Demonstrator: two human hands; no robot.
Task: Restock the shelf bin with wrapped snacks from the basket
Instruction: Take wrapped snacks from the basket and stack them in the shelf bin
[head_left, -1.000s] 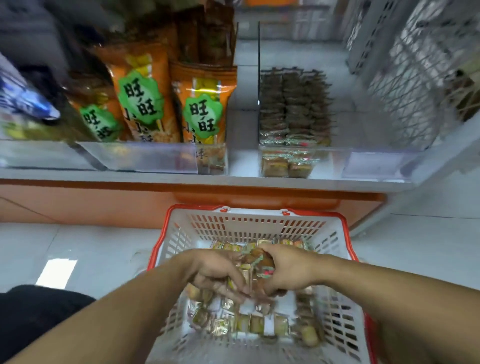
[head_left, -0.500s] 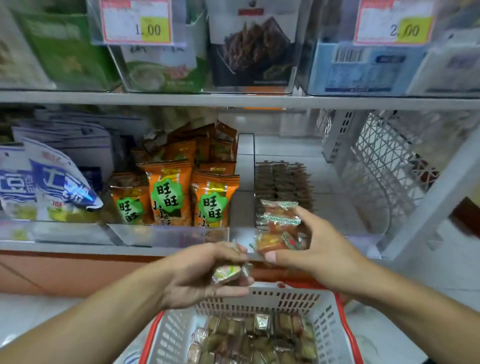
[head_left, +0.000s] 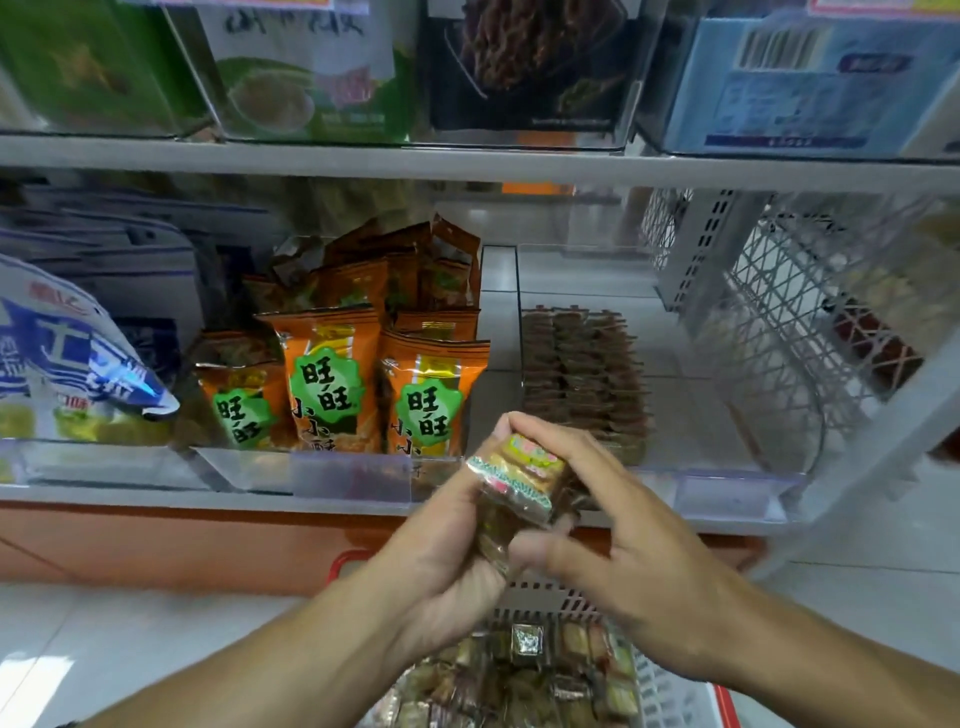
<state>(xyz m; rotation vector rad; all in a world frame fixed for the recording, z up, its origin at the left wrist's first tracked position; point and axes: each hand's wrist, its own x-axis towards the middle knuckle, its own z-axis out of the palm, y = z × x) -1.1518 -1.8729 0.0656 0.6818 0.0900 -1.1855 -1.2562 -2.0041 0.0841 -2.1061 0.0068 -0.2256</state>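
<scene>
1. while both hands are meeting at lower centre of the frame, i am watching them square up a small stack of wrapped snacks (head_left: 519, 480) just in front of the shelf edge.
2. the left hand (head_left: 441, 561) is cupping the stack from below and the side, fingers curled around it; the right hand (head_left: 613, 535) is gripping it from the other side, fingertips over the top and thumb underneath.
3. the shelf bin (head_left: 727, 488) is sitting right of centre, just beyond the hands, with rows of the same brown snacks already packed towards its back and bare floor nearer its clear front lip.
4. the basket (head_left: 670, 691) is lying at the bottom edge of the frame, under the wrists, and many loose snacks are waiting in it.
5. to do this step well, i am judging that the stack should be aligned flat before it goes over the lip, so the wrappers are not fanning out.
6. i would be guiding it in low behind the lip, against the existing rows, matching their direction.
7. the slick wrappers are likely slippery, so i am favouring even pressure from both sides until the stack is resting on the bin floor.
8. the orange snack bags (head_left: 332, 379) left of the bin are standing close, so i am steering right of the divider.
</scene>
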